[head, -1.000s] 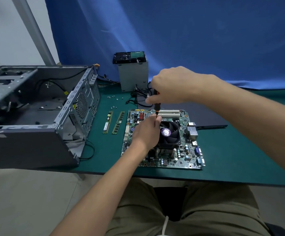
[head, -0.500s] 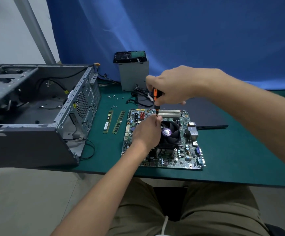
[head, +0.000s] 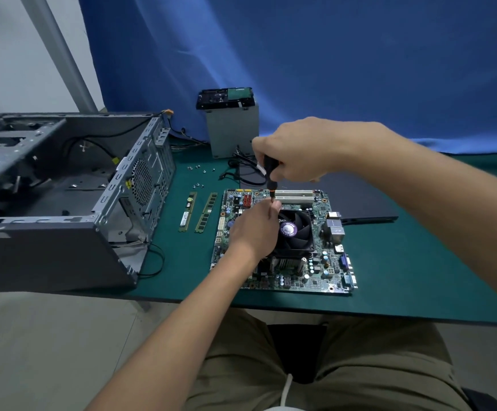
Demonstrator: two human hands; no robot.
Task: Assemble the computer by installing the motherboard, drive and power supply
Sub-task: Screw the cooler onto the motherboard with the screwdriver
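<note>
Head view: your right hand [head: 296,152] gripped the screwdriver [head: 270,179] upright over the motherboard [head: 315,262] on the green table [head: 419,277]; left hand [head: 254,229] pinched its tip beside the fan [head: 296,229].

No text legible. Fan hub sticker [head: 288,228] on the motherboard [head: 315,271]: purple, print too small to read. White label on the left memory stick [head: 187,211], near the counter's [head: 419,277] left part: blurred, unreadable.
</note>
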